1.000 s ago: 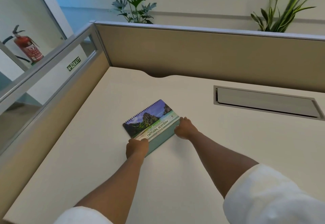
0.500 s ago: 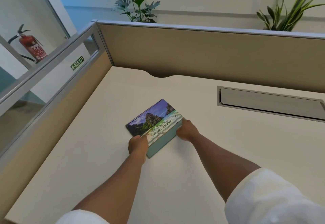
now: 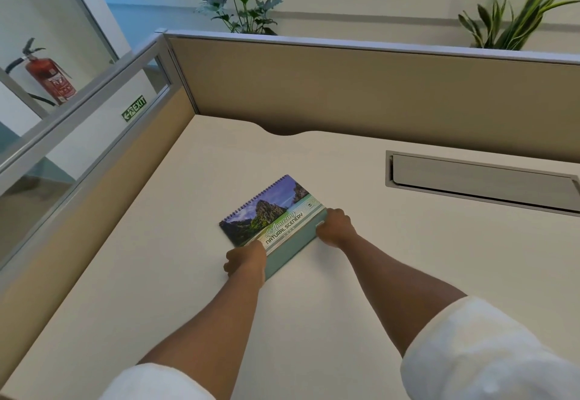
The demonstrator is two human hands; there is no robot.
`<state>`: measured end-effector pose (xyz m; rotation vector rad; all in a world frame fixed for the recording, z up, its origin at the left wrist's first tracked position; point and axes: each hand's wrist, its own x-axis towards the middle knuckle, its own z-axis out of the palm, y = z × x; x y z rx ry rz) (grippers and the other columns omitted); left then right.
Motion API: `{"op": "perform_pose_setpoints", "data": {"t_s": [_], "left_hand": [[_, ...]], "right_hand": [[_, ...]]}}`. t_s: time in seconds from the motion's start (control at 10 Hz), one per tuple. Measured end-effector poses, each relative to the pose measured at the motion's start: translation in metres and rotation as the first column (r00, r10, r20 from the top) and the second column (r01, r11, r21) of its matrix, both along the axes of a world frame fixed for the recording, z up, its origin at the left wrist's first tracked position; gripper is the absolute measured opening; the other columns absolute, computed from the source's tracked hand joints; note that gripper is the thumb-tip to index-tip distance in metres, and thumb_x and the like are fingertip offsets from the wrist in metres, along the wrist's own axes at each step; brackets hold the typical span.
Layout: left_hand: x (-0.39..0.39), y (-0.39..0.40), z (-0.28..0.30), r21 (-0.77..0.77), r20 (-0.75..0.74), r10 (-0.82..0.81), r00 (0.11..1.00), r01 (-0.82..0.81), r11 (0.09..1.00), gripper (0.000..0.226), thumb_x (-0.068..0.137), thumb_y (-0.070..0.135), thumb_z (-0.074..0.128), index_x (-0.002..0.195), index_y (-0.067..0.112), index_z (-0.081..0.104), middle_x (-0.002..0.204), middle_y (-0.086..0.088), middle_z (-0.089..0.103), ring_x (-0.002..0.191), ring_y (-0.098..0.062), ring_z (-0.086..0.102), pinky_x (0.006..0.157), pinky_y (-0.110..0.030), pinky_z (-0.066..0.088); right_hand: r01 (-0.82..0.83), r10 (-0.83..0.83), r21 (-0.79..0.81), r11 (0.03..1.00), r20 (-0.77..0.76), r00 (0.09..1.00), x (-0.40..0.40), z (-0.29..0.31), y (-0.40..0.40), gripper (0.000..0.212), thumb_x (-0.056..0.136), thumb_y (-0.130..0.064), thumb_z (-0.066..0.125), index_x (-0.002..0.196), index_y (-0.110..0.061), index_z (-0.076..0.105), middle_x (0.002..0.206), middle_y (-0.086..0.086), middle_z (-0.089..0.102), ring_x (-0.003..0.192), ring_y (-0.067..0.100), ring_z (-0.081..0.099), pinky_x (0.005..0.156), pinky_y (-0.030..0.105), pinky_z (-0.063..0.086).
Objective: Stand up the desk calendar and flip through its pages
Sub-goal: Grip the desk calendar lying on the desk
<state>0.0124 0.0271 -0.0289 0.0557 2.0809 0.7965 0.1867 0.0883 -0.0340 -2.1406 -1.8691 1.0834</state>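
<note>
Left hand (image 3: pixel 246 260) and right hand (image 3: pixel 335 225) both grip the near edge of the desk calendar (image 3: pixel 271 214), lying on the desk (image 3: pixel 188 274).

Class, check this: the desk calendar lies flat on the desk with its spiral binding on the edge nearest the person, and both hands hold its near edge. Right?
Not quite. In the head view the desk calendar has its spiral binding on the far edge. The left hand and right hand do hold its near edge.
</note>
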Motion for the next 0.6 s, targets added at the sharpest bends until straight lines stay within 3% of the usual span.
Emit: {"op": "perform_pose_setpoints", "data": {"t_s": [0.1,0.3,0.4,0.5,0.6], "left_hand": [[-0.01,0.001,-0.007,0.074,0.026,-0.035,0.999,0.033,0.997,0.056,0.092,0.021,0.052,0.142,-0.002,0.04,0.147,-0.022,0.044,0.133,-0.038,0.045,0.11,-0.049,0.039],[-0.013,0.007,-0.006,0.136,0.083,-0.033,0.996,0.022,0.99,0.041,0.097,0.016,0.045,0.135,0.0,0.047,0.139,-0.017,0.053,0.126,-0.032,0.053,0.098,-0.036,0.044],[-0.015,0.007,-0.003,0.209,0.043,-0.034,0.998,0.024,0.978,0.037,0.094,0.013,0.045,0.128,0.001,0.053,0.128,-0.018,0.06,0.108,-0.033,0.059,0.084,-0.033,0.046],[-0.022,0.005,-0.002,0.305,0.007,-0.078,0.997,0.072,0.95,0.034,0.094,0.016,0.046,0.126,0.005,0.053,0.121,-0.017,0.062,0.092,-0.027,0.056,0.075,-0.03,0.042],[-0.027,0.006,-0.001,0.39,-0.029,-0.084,0.996,0.089,0.916,0.041,0.097,0.037,0.05,0.128,0.011,0.052,0.119,-0.012,0.06,0.098,-0.025,0.055,0.081,-0.031,0.04]], "right_hand": [[0.044,-0.045,0.022,0.999,0.023,0.999,0.003,-0.001,0.003,0.044,0.088,-0.017,0.053,0.127,-0.001,0.046,0.13,0.022,0.042,0.124,0.04,0.04,0.098,0.042,0.042],[0.088,-0.088,0.01,0.996,0.044,0.995,0.009,0.003,0.008,0.058,0.085,-0.027,0.066,0.134,-0.005,0.045,0.132,0.019,0.043,0.126,0.036,0.037,0.102,0.039,0.038],[0.1,-0.1,-0.036,0.994,-0.005,0.995,0.012,0.012,0.013,0.058,0.082,-0.027,0.072,0.132,-0.007,0.051,0.132,0.015,0.051,0.127,0.032,0.04,0.107,0.038,0.035],[0.126,-0.136,-0.073,0.989,-0.153,0.979,0.018,0.02,0.018,0.05,0.076,-0.019,0.078,0.123,-0.01,0.062,0.127,0.013,0.061,0.123,0.031,0.05,0.108,0.041,0.039],[0.157,-0.171,-0.072,0.985,-0.284,0.943,0.021,0.026,0.021,0.051,0.073,-0.012,0.082,0.121,-0.011,0.064,0.124,0.014,0.065,0.12,0.032,0.055,0.106,0.043,0.043]]}}
